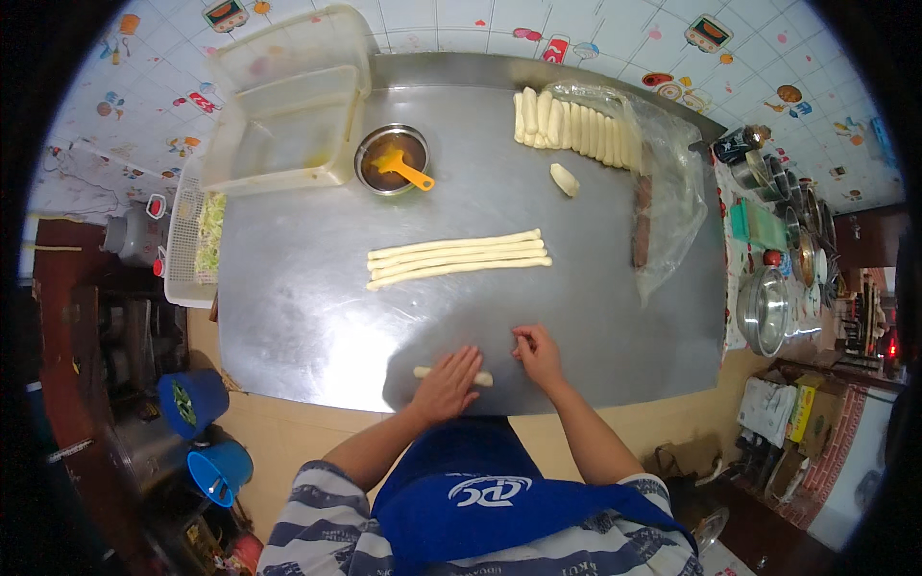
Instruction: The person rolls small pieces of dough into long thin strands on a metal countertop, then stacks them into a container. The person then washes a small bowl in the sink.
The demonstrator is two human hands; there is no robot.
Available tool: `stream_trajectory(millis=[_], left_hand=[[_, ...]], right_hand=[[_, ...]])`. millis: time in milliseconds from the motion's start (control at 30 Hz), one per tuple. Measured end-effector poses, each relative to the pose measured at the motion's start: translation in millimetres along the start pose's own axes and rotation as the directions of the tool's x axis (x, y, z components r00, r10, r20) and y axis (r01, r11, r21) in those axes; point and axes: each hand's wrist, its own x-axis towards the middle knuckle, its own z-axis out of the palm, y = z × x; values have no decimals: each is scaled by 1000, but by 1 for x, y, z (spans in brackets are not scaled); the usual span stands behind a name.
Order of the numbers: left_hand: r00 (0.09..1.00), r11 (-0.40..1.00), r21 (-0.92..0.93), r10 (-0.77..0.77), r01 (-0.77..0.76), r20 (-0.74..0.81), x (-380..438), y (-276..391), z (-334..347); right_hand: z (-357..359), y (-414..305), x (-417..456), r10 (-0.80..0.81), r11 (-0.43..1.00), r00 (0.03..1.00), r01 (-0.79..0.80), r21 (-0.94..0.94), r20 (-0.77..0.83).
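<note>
My left hand [448,380] lies flat across a short dough roll [484,378], with fingers extended, near the table's front edge. Both ends of that roll stick out from beneath the palm. To its right, my right hand [536,354] hovers at or just above the steel tabletop with loosely curled fingers; I see nothing in it. Farther from me, several long dough ropes [458,259] lie side by side. A single short dough piece [564,180] rests toward the back right. Behind it is a row of dough sticks [569,124], its right end under clear plastic film [673,187].
A steel bowl [366,180] of brown liquid holds an orange-handled tool [410,173]. Left of it stands a translucent plastic bin [277,147], and beyond the left edge a white basket [189,248] of shredded vegetable. Metal bowls [763,311] crowd the right side.
</note>
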Motion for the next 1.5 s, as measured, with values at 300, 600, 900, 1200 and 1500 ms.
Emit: stream_trajectory(millis=[300,600,900,1200,1500], left_hand=[[997,996,56,-69,71,-39,60,-29,-15],[993,982,156,-99,108,-68,56,-40,-5],[952,930,226,-255,290,-168,6,-32,-9],[983,961,210,-181,179,-11,-70,-28,-7],[963,953,158,-267,259,36,-41,-73,-50]], right_hand=[[8,-18,10,84,996,995,-86,-37,-44],[111,-49,49,-380,922,895,348,-169,-232],[84,-30,10,-324,629,902,430,-647,284],[17,-13,-54,-376,477,793,609,-634,479],[-13,-17,13,-356,512,900,413,-753,251]])
